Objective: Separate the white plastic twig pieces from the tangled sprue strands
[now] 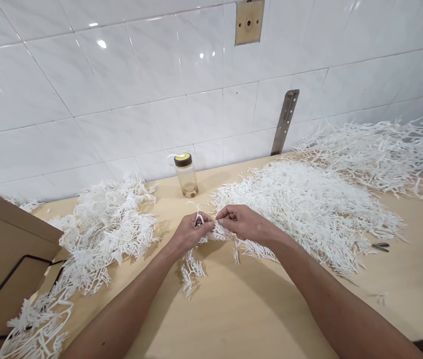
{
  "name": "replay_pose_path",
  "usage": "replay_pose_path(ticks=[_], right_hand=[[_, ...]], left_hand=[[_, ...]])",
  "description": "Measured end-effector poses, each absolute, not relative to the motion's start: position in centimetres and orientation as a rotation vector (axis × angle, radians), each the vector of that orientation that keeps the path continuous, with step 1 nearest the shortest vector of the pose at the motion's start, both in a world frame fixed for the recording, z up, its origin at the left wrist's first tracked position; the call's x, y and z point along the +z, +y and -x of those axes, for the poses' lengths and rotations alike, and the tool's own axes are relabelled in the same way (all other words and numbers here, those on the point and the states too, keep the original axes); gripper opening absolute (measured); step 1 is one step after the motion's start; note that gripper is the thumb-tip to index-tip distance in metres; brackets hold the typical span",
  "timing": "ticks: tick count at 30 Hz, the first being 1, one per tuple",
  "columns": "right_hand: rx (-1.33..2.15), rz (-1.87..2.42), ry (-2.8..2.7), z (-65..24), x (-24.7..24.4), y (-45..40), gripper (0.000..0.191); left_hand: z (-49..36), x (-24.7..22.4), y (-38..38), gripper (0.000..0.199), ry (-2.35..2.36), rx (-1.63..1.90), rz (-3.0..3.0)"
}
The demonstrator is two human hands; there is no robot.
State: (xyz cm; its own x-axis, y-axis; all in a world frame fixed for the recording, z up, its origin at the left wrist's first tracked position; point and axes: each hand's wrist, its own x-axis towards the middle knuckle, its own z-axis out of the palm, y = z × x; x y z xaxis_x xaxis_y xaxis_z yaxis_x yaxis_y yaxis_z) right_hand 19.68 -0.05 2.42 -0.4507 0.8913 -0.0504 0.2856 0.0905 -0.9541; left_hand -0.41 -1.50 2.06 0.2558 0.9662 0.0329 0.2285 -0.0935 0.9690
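Note:
My left hand (193, 230) is closed on a white branched plastic piece (199, 218), part of which sticks up above the fingers. Just to its right, my right hand (242, 222) is pinched, thumb against forefinger, at the tips of the white strands; what lies between its fingertips is too small to make out. More white strands hang below both hands. A small white cluster (191, 271) rests on the wooden table (211, 319) below my left hand. Beyond my right hand spreads a large pile of white pieces (301, 204).
A clear jar (186, 177) with a dark and yellow lid stands near the tiled wall. Another white pile (110, 224) lies left, beside a cardboard box (5, 259). Branched pieces (376, 154) lie back right. A small dark tool (380, 247) is at right. A metal bracket (285, 122) leans upright.

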Motion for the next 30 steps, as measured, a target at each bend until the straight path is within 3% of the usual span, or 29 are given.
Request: replay_pose_path(ticks=[8, 19, 25, 30], right_hand=[[1.479, 1.185, -1.668, -19.5, 0.9, 0.7, 0.036], [1.335, 1.101, -1.641, -19.4, 1.7, 0.4, 0.022], [1.419, 1.078, -1.712, -19.0, 1.3, 0.4, 0.036], [1.424, 1.097, -1.759, -19.3, 1.2, 0.7, 0.036]], left_hand=[[0.3, 2.0, -1.4, 0.022, 1.256, 0.871, -1.642], [0.4, 1.7, -1.6, 0.038, 1.01, 0.913, -1.312], [0.5, 1.5, -1.2, 0.039, 0.989, 0.961, -1.239], [0.6, 2.0, -1.1, 0.037, 1.078, 0.88, -1.321]])
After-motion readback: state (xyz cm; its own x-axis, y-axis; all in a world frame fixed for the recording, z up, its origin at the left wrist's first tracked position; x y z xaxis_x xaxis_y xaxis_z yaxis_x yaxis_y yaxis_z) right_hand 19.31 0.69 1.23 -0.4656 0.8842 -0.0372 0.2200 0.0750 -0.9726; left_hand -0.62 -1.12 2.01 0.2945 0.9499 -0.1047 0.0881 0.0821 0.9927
